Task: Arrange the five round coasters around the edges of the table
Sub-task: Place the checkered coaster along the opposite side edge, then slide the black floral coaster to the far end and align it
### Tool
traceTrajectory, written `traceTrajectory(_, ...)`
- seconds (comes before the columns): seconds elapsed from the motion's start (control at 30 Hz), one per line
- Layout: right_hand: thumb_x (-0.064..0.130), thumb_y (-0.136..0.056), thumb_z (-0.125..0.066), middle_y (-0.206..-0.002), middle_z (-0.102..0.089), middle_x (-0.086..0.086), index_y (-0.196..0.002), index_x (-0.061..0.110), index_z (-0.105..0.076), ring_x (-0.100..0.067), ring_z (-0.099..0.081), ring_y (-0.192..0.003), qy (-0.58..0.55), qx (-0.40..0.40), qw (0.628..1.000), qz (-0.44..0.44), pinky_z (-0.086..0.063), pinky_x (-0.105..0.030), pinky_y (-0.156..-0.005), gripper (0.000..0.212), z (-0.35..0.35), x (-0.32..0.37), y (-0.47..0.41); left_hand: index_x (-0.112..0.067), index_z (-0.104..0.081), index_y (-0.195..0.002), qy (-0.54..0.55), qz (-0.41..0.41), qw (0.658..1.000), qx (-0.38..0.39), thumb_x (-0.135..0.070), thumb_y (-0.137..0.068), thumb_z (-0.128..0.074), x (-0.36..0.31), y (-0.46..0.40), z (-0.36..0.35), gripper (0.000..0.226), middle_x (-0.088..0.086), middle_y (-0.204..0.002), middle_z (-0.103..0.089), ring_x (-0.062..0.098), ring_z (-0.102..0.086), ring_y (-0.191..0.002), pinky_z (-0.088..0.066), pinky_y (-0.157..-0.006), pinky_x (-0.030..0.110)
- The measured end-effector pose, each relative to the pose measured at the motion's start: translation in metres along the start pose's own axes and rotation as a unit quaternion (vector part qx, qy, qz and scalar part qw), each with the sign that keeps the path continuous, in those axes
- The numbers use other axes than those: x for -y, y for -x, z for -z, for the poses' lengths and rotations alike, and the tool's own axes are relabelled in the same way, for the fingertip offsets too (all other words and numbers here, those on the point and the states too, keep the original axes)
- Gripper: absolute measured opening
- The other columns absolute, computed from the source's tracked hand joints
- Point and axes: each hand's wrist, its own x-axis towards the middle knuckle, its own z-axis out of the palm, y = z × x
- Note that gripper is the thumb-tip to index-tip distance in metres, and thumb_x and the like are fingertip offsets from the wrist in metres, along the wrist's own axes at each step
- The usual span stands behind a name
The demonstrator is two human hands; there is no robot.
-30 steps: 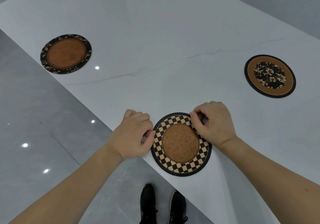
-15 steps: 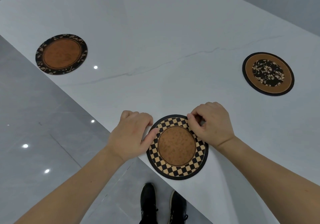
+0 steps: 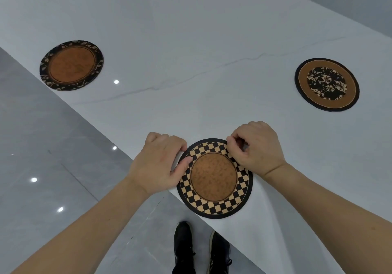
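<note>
White marble-look table (image 3: 191, 47) filled most of the head view, with a thin grey vein running across it. At its near corner lay the checkered coaster (image 3: 214, 178), a black-and-tan checked ring around a plain brown centre, its near rim reaching slightly past the table's edge over the grey tiled floor (image 3: 42, 146). The left hand (image 3: 158, 163) pinched the checkered coaster's left rim, thumb lying on the checks and the other fingers curled beside the rim. The right hand (image 3: 255, 146) pinched its far right rim, fingers bunched together over the edge. Far left of the checkered coaster, close to the table's left edge, sat the leaf-bordered coaster (image 3: 71, 65). Far right of it lay the floral-centre coaster (image 3: 326, 84), flat and well apart from both hands. Two more coasters showed only as slivers at the table's far end. Below the checkered coaster, black shoes (image 3: 201, 250) stood on the floor
</note>
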Motion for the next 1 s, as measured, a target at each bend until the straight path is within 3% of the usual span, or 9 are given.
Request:
traceTrajectory(0.2,0.029,-0.087,-0.047,-0.057,-0.061,0.004,-0.064,0.015,-0.064,-0.017,-0.052,-0.056,-0.026,0.016,0.999,-0.015,-0.045,-0.035,-0.066,0.031,0.004,0.001,-0.003,-0.017,-0.057,-0.089,0.003,0.011,1.0,0.021,-0.041,-0.086,-0.047,-0.003,-0.004,0.005,0.026,-0.01,-0.068,-0.052,0.013,-0.049,-0.062,-0.04,-0.081,0.039)
traceTrajectory(0.37,0.018,-0.091,-0.048,-0.071,-0.062,-0.002,-0.078,0.009,-0.064,-0.018,-0.054,-0.064,-0.142,-0.113,0.971,-0.156,-0.043,-0.027,-0.061,0.022,0.024,-0.015,-0.009,-0.017,-0.057,-0.093,-0.002,0.023,1.0,0.017,-0.032,-0.091,-0.048,-0.015,-0.044,0.01,0.017,-0.008,-0.075,-0.052,0.015,-0.049,-0.068,-0.044,-0.078,0.04)
traceTrajectory(0.5,0.018,-0.092,-0.047,-0.078,-0.063,-0.002,-0.081,0.013,-0.061,-0.018,-0.055,-0.072,-0.075,-0.197,0.953,-0.218,-0.046,-0.035,-0.068,0.019,0.054,-0.071,-0.013,-0.012,-0.058,-0.097,0.034,0.047,0.998,-0.02,-0.028,-0.09,-0.046,-0.039,-0.114,0.003,0.022,0.001,-0.09,-0.058,0.021,-0.054,-0.08,-0.046,-0.079,0.043)
traceTrajectory(0.6,0.023,-0.09,-0.045,-0.093,-0.064,-0.005,-0.089,0.016,-0.06,-0.024,-0.054,-0.084,0.008,-0.243,0.921,-0.304,-0.04,-0.037,-0.078,0.016,0.075,-0.123,-0.009,-0.012,-0.058,-0.099,0.07,0.077,0.994,-0.023,-0.027,-0.093,-0.045,-0.07,-0.172,-0.011,0.021,0.002,-0.097,-0.056,0.023,-0.054,-0.088,-0.047,-0.084,0.044)
traceTrajectory(0.7,0.034,-0.092,-0.04,-0.114,-0.056,-0.015,-0.113,0.009,-0.056,-0.035,-0.05,-0.101,0.098,-0.232,0.872,-0.42,-0.037,-0.044,-0.088,0.036,0.076,-0.16,-0.003,-0.013,-0.058,-0.111,0.076,0.082,0.994,0.003,-0.029,-0.095,-0.044,-0.104,-0.225,-0.031,0.026,0.003,-0.11,-0.055,0.025,-0.054,-0.099,-0.045,-0.092,0.044)
traceTrajectory(0.77,0.039,-0.092,-0.035,-0.117,-0.051,-0.017,-0.115,0.006,-0.054,-0.038,-0.045,-0.104,0.128,-0.211,0.843,-0.479,-0.035,-0.046,-0.089,0.045,0.07,-0.171,-0.003,-0.014,-0.056,-0.117,0.093,0.082,0.992,0.009,-0.034,-0.095,-0.043,-0.126,-0.26,-0.046,0.033,0.004,-0.117,-0.054,0.025,-0.053,-0.104,-0.044,-0.095,0.043)
traceTrajectory(1.0,0.038,-0.09,-0.042,-0.122,-0.049,-0.01,-0.118,0.012,-0.056,-0.032,-0.042,-0.111,0.076,-0.21,0.859,-0.461,-0.032,-0.044,-0.096,0.04,0.068,-0.182,-0.004,-0.029,-0.059,-0.112,0.057,0.1,0.993,-0.021,-0.055,-0.081,-0.059,-0.166,-0.314,-0.091,0.04,-0.006,-0.119,-0.053,0.017,-0.046,-0.114,-0.021,-0.09,0.032)
